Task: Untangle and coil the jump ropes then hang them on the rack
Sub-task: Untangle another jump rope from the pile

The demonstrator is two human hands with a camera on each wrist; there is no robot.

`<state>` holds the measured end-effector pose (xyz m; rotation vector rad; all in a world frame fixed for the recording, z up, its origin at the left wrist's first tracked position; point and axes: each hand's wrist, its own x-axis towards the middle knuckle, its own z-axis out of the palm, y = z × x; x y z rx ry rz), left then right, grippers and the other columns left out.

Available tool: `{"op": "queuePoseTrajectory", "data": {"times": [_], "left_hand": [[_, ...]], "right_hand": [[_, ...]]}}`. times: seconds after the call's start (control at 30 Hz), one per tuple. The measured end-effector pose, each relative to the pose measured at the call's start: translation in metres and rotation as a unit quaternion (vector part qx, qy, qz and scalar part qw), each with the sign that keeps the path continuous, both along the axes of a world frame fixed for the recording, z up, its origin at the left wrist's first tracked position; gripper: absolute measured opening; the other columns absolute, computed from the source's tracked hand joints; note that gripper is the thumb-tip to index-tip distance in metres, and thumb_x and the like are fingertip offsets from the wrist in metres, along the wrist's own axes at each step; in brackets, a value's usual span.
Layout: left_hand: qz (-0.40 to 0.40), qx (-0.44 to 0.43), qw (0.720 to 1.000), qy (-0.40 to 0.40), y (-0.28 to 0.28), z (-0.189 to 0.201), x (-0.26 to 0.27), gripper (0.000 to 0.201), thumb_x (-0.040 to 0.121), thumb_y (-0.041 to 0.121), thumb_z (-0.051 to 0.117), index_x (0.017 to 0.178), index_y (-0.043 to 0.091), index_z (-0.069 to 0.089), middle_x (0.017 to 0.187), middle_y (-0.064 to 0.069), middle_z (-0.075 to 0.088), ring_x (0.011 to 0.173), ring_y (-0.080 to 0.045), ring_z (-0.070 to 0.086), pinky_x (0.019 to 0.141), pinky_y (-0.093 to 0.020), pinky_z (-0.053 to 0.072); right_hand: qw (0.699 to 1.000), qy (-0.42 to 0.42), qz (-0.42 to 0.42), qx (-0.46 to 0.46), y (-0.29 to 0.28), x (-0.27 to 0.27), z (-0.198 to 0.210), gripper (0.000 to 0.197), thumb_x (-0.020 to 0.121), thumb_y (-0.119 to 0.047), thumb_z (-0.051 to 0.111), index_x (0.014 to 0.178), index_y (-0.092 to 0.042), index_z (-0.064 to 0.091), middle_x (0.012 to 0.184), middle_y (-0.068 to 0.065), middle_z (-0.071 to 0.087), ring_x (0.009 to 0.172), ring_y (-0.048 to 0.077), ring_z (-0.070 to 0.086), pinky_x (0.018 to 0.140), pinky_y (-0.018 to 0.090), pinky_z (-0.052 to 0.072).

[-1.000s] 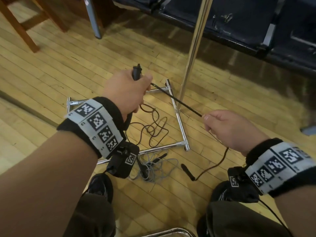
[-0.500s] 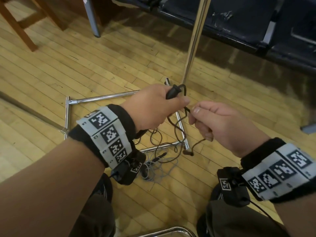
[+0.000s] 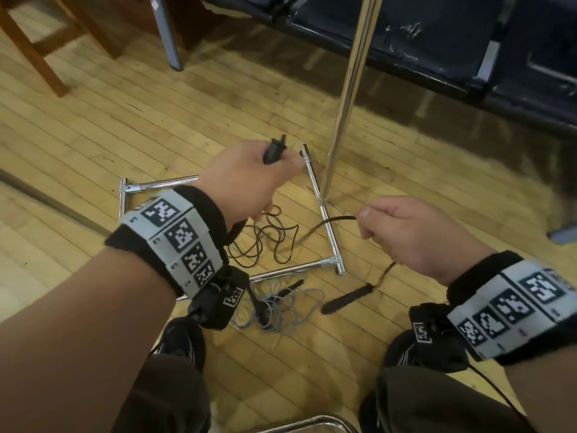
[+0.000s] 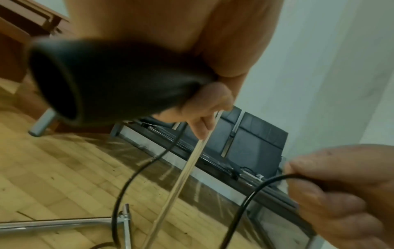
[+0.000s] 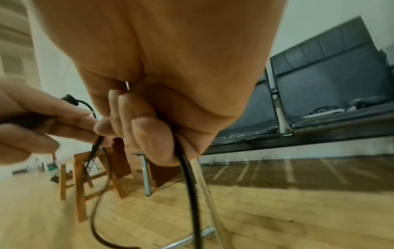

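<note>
Pale wood-plank floor (image 3: 93, 126), dark bench seats (image 3: 437, 42), brown wooden stool (image 5: 81, 176).

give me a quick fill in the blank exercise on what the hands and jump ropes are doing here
1. The left hand grips a black jump rope handle, while the right hand pinches the thin black ____.
2. The second black handle of that rope lies on the wooden ____.
3. A tangled ____ jump rope lies on the floor just in front of the chrome rack base.
4. The rack's upright chrome pole stands in front of a row of ____ padded seats.

Missing words: cord; floor; grey; black
</note>
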<state>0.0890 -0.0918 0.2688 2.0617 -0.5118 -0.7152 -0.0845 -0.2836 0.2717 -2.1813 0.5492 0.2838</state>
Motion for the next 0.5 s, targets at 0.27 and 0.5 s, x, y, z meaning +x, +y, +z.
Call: {"op": "queuePoseTrajectory", "data": {"times": [0.27, 0.5], "left_hand": [[-0.213, 0.009, 0.975, 0.054, -0.01, 0.001, -0.021, 0.026, 0.099, 0.051, 0.065, 0.089, 0.028, 0.073, 0.071, -0.003, 0.074, 0.051, -0.016, 0.06, 0.049, -0.031, 0.051], [-0.069, -0.066, 0.99, 0.101, -0.011, 0.005, -0.011, 0.026, 0.097, 0.041, 0.071, 0.081, 0.023, 0.062, 0.055, 0.01, 0.054, 0.043, -0.01, 0.046, 0.041, -0.025, 0.04]], "right_hand": [[0.969, -0.078, -0.049, 0.229, 0.015, 0.01, 0.007, 0.029, 0.094, -0.029, 0.049, 0.075, -0.013, 0.064, 0.058, 0.004, 0.037, 0.053, 0.021, 0.029, 0.056, 0.048, 0.018], [0.991, -0.05, -0.01, 0.123, 0.012, 0.008, 0.005, 0.034, 0.108, -0.024, 0.045, 0.081, -0.014, 0.065, 0.064, 0.008, 0.042, 0.06, 0.027, 0.035, 0.058, 0.044, 0.033]]}}
